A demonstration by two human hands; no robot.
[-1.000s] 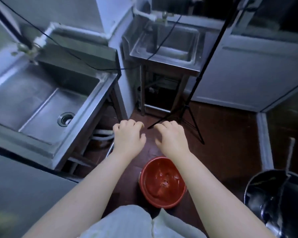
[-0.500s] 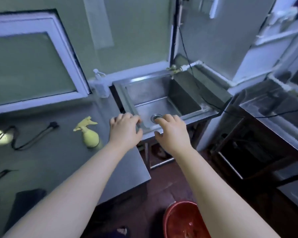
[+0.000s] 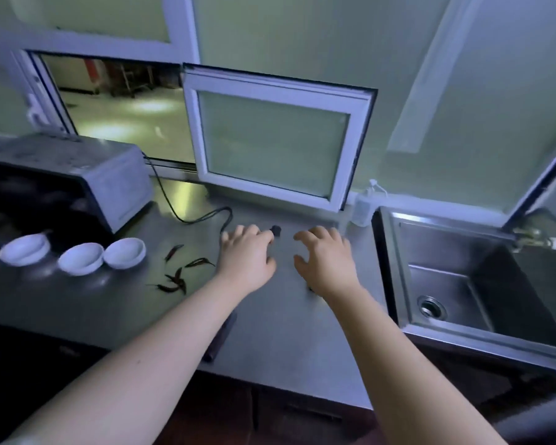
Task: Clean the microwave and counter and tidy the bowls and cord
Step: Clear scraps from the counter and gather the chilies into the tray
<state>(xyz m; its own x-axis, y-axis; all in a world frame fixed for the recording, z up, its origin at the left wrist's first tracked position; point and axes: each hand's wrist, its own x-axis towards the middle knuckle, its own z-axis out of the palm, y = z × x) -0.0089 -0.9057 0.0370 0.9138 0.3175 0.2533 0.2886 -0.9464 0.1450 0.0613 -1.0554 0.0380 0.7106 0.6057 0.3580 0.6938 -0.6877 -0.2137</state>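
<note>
Right hand [image 3: 326,261] seemingly hovers near sink [image 3: 383,268].

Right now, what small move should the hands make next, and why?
Probably the left hand should reach forward and pinch the plug lying just beyond its fingers: the cord trails loose over the counter, and neither it nor the right hand holds anything.

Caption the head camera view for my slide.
Left hand and right hand open over the counter by the cord; microwave, bowls and chillies lie left.
</note>
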